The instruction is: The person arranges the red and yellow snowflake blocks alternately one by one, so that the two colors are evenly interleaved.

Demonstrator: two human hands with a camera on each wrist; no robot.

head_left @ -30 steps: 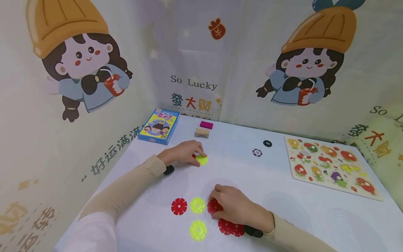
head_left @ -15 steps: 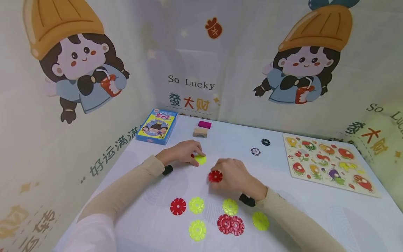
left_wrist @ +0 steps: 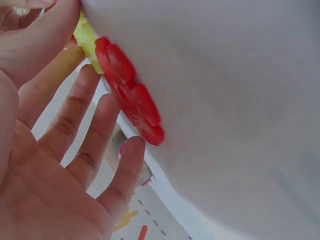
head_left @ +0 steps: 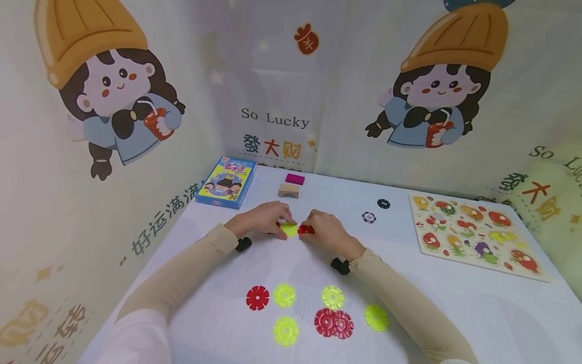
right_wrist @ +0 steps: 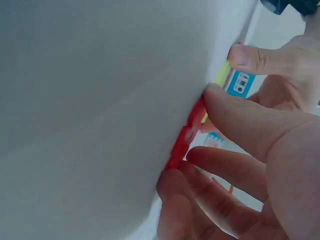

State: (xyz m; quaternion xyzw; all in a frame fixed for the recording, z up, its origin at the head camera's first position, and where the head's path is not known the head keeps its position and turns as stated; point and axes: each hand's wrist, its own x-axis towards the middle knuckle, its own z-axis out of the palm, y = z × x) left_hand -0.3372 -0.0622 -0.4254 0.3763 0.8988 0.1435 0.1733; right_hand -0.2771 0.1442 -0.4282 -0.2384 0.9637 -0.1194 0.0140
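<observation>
In the head view my left hand (head_left: 263,221) holds a yellow-green notched plastic disc (head_left: 289,230) on the table by its edges, between thumb and forefinger. Its remaining fingers are spread beside a red notched disc (left_wrist: 131,95), which lies against the yellow one in the left wrist view. From the right, my right hand (head_left: 331,233) pinches another red notched disc (head_left: 305,230) at the table surface, right beside the yellow-green one. Whether those two touch is hard to tell. Nearer me lie loose discs: a red one (head_left: 257,298), several yellow-green ones (head_left: 284,295) and two overlapping red ones (head_left: 326,322).
Toward the back stand a blue-and-yellow card box (head_left: 226,183), a magenta block (head_left: 295,179) and a wooden arch block (head_left: 288,190). Right of my hands lie a black chip (head_left: 384,203), a white chip (head_left: 369,217) and a fruit puzzle board (head_left: 477,235). Printed cloth walls rise behind and left.
My right hand lifted a red disc from the near group and carried it away from me to the yellow-green disc. My left hand stayed in place, holding its disc.
</observation>
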